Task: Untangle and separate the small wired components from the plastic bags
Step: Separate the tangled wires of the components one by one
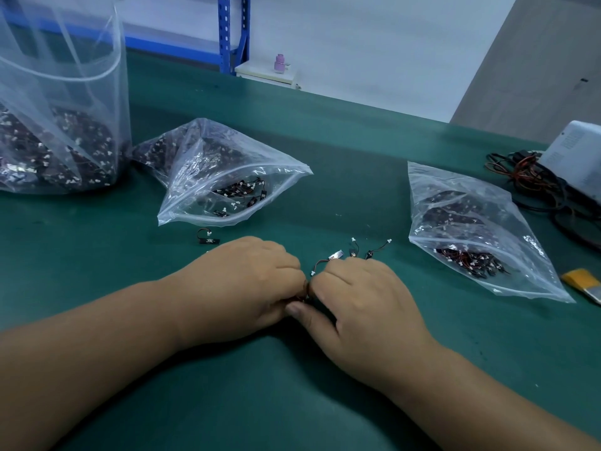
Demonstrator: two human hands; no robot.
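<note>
Now the left hand and right hand touch at six o'clock on the table, fingers curled, pinching the wire tangle between them; best tease loops apart gently, never yank.

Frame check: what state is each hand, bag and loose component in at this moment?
wire cluster: bunched together, pinched between both hands
left hand: curled, gripping the cluster
right hand: curled, gripping the same cluster
single component: separated, lying alone on the mat
middle bag: lying, mouth open
right bag: lying, seal unclear
large bag: upright, top open
</note>
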